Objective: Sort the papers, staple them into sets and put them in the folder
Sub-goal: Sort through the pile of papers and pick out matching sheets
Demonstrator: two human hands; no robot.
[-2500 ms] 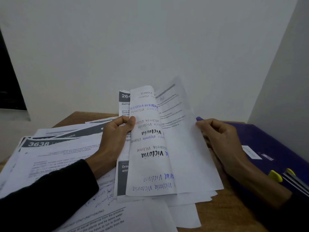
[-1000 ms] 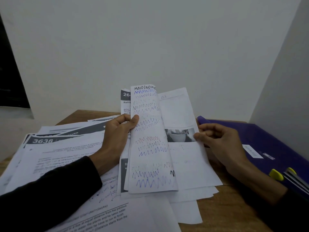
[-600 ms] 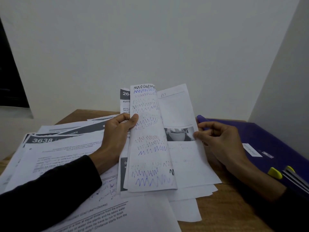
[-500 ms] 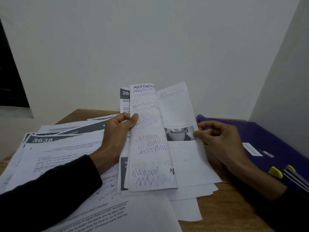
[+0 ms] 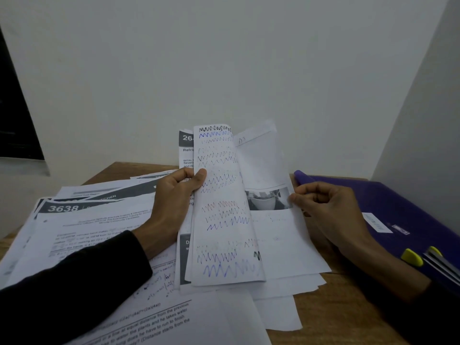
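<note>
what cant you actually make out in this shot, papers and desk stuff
- Head view: the page numbered 26 is mostly hidden behind the scribbled sheet that the left hand grips.
- The stapler is cut off by the right edge.
- Label text on the purple folder: too small to read.
- Photo page, pinched by the right hand: blurred.

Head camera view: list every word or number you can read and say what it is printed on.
"3638": dark header of a printed sheet on the left pile.
"26", cut off: dark header of the sheet behind the left hand.
"A3", handwritten, uncertain: top of the page pinched by the right hand.
"from the previous": nearest sheet.
Purple folder's label: too blurred to read.
</note>
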